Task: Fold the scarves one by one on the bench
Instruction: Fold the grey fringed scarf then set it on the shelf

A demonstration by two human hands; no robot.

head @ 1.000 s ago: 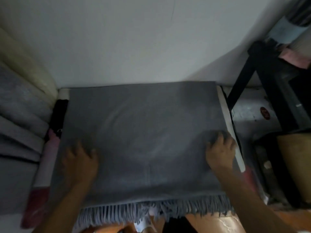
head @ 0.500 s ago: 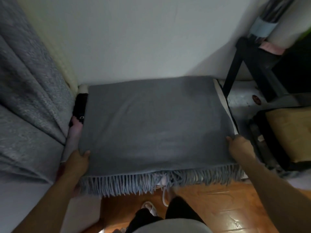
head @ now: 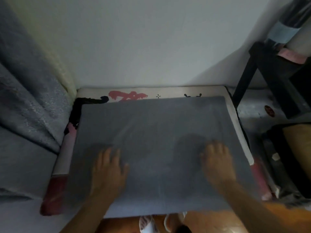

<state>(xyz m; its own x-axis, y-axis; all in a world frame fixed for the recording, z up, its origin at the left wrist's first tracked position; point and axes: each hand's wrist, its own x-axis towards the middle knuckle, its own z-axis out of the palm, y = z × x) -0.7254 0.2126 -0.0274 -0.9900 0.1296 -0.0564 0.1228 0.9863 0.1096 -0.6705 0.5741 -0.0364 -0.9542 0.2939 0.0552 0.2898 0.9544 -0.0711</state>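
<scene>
a plain pale wall (head: 143,39) stands behind the counter (head: 235,118), which is tucked into a corner between a grey, nubbly upholstered seat (head: 28,106) on the left and a black metal frame (head: 262,68) on the right. the counter top wears a cream cover printed with red and black marks, showing as a strip along the far edge and down both sides; its near corners look dark red.

the grey scarf (head: 154,125) lies flat on the counter as a broad rectangle, covering most of the top. its long axis runs left to right, parallel to the wall, and its far edge sits straight, just short of the printed strip. the cloth looks soft and matte, woollen or brushed, with faint lighter streaks across the nap and a faint crease line running from the middle toward the near edge. the near edge hangs slightly over the counter front; the picture is blurred there.

the left hand (head: 109,170) rests palm down on the near-left part of the scarf, fingers straight and spread, gripping nothing. the right hand (head: 217,162) lies the same way on the near-right part, fingers flat and extended on the cloth. the two hands are well apart, both forearms reaching in from below.

under the near edge an orange-brown wooden floor (head: 210,222) shows, with white footwear (head: 148,224) on it.
</scene>
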